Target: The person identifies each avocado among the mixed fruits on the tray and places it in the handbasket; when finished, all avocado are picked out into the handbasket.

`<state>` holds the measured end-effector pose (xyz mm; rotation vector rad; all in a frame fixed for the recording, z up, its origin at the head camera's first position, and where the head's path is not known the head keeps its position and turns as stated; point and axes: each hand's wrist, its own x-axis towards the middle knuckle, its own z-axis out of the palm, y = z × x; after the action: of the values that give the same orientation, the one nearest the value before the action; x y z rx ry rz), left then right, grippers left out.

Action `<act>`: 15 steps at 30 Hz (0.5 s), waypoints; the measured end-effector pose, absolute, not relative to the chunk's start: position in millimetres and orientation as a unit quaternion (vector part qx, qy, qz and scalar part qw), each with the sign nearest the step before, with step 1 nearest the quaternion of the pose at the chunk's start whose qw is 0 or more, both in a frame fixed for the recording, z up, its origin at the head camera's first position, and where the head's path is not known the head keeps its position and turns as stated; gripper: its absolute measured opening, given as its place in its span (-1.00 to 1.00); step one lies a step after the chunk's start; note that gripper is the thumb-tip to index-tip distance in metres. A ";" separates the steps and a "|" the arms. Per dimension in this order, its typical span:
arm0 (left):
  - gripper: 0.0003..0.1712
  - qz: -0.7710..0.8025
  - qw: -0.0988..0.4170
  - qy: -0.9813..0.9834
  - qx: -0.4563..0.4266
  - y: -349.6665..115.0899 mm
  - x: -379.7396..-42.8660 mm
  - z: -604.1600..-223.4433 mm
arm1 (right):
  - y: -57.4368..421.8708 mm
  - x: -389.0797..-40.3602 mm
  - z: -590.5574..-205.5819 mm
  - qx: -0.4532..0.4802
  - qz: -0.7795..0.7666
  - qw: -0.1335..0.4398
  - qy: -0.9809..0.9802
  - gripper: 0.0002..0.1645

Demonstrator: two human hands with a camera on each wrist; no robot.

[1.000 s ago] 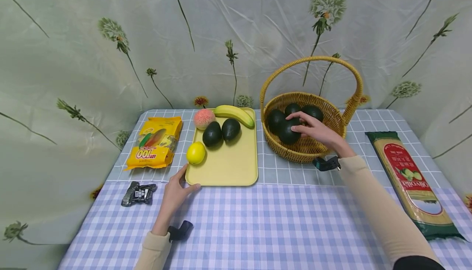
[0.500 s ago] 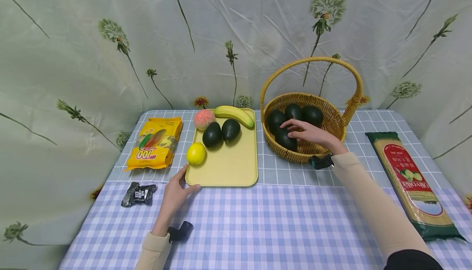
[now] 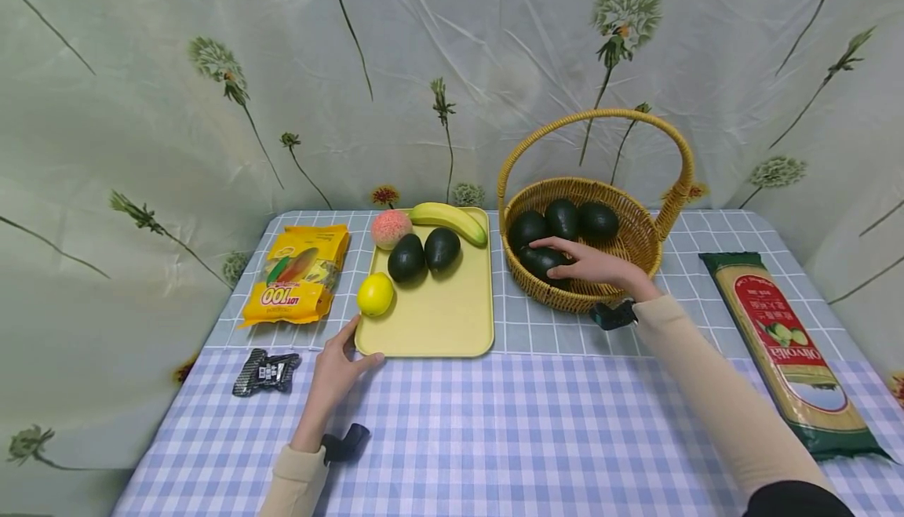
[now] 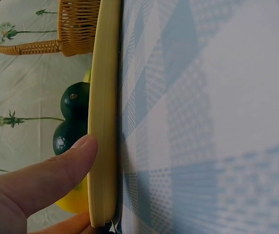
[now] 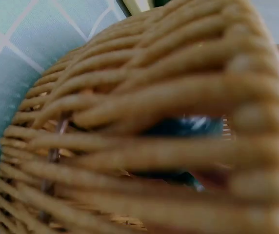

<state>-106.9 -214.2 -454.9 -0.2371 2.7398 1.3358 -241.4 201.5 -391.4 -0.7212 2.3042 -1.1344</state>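
Note:
My right hand (image 3: 596, 260) reaches into the wicker basket (image 3: 636, 227) and holds a dark avocado (image 3: 540, 260), with fingers over its top and thumb along its near side. Three more avocados (image 3: 597, 221) lie behind it in the basket. Woven canes (image 5: 129, 97) fill the right wrist view, and dark fruit shows through the gaps. My left hand (image 3: 335, 368) grips the near left corner of the yellow tray (image 3: 445, 333); in the left wrist view the thumb (image 4: 83, 146) presses on its rim. Two avocados (image 3: 442, 249), a lemon (image 3: 375, 293), a peach (image 3: 391, 228) and a banana (image 3: 452, 219) are on the tray.
Left of the tray lies a yellow snack bag (image 3: 297, 274), with a small black wrapped packet (image 3: 266, 372) nearer me. A long noodle package (image 3: 794, 352) is at the far right. The basket's tall handle (image 3: 596, 113) arches above its opening.
My right hand has moved a little left and down in the basket, and the avocado under it has shifted left and lower. The left hand and tray have stayed still.

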 end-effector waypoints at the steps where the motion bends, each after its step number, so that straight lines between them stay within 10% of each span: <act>1: -0.05 0.437 0.042 0.895 -0.078 -214.2 -106.9 -455.0 | 202.5 -240.6 -391.0 -0.261 -0.414 0.225 0.843 -0.38; 15: -0.05 0.442 0.040 0.893 -0.072 -214.7 -107.8 -455.6 | 210.5 -236.8 -390.6 -0.238 -0.383 0.181 0.874 -0.44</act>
<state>-107.8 -214.7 -455.6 -0.2199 2.7374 1.3540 -236.8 210.5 -390.6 -0.6710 2.4679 -1.0814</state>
